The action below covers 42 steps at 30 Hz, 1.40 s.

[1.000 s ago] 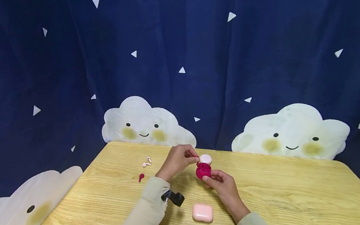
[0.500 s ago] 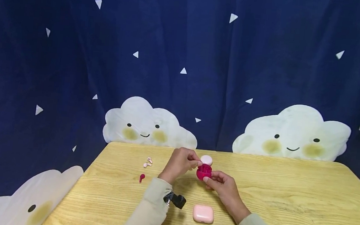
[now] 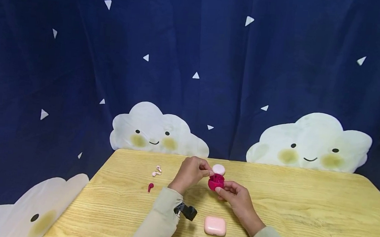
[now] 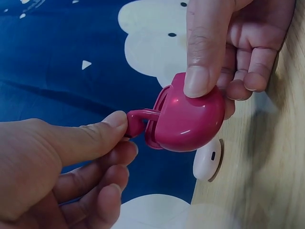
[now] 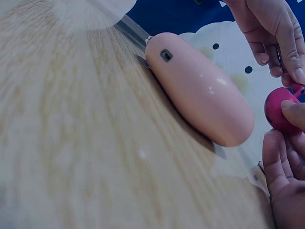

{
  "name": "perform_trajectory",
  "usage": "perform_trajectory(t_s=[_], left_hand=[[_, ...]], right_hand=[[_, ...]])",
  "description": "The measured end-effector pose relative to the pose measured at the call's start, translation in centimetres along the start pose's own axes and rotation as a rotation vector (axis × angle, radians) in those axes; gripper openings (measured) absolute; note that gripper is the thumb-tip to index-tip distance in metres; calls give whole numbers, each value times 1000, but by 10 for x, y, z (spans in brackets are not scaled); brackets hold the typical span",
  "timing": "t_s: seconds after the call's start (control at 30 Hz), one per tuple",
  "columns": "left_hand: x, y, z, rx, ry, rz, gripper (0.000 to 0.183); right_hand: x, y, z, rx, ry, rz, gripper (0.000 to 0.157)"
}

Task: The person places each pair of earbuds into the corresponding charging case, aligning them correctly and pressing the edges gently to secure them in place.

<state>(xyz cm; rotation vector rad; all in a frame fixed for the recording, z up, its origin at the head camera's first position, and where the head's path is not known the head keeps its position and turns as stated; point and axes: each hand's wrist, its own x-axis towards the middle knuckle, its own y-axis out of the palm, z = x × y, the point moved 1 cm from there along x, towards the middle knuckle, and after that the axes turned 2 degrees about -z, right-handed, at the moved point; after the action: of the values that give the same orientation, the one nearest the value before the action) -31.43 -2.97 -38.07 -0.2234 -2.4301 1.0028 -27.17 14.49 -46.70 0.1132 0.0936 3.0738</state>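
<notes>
My right hand [image 3: 238,201] holds a magenta earbud charging case [image 4: 193,121] off the table, thumb on its outer side. The case's lid is raised in the head view. Between thumb and index finger, my left hand [image 3: 189,174] pinches a magenta earbud [image 4: 136,121] by its head. The earbud's stem reaches into the case mouth in the left wrist view; its far end is hidden. A second magenta earbud [image 3: 150,187] lies on the table to the left.
Two pale pink earbuds [image 3: 157,171] lie at the back left of the wooden table [image 3: 303,218]. Behind the magenta case sits a round pale pink case [image 3: 218,169]. A larger pink case [image 3: 215,226] rests nearer the front, between my forearms. A blue curtain hangs behind.
My left hand has moved slightly right and down, bringing the earbud from above the case to its mouth. The right hand stays almost still with the case.
</notes>
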Motion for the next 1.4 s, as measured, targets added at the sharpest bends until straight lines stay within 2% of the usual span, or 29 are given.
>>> perform_trajectory(t_s=[0.9,1.4], left_hand=[[-1,3,-2,81,-9,19,9],[-1,0,-2,80,-2,18,8]], right_hand=[[0,0,-1,-9,-12,-1,30],[0,0,1,-19,-10,10,33]])
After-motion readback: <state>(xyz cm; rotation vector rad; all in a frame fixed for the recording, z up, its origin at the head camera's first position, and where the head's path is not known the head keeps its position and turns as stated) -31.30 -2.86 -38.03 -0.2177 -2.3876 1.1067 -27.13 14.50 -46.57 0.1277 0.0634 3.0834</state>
